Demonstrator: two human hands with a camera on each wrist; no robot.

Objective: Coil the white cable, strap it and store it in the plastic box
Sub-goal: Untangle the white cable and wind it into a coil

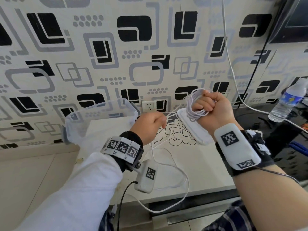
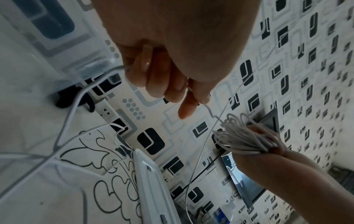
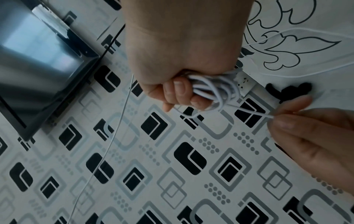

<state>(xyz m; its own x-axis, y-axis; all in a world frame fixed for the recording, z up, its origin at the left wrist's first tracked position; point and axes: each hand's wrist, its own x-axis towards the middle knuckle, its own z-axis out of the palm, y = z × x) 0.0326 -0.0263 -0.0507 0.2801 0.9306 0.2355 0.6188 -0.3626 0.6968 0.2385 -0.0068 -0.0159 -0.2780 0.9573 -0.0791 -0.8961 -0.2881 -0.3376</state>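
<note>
My right hand is a raised fist that grips a coil of thin white cable; the coil shows wound round its fingers in the right wrist view. A short way to its left, my left hand pinches the loose run of the same cable between thumb and fingers. From there the slack cable drops onto the tabletop and over its front edge. The clear plastic box stands open at the back left of the table, just left of my left hand.
The box's white lid lies on the table under the right hand. A wall socket sits behind. Another white cable hangs down the patterned wall. A water bottle lies on the dark surface at right, below a dark screen.
</note>
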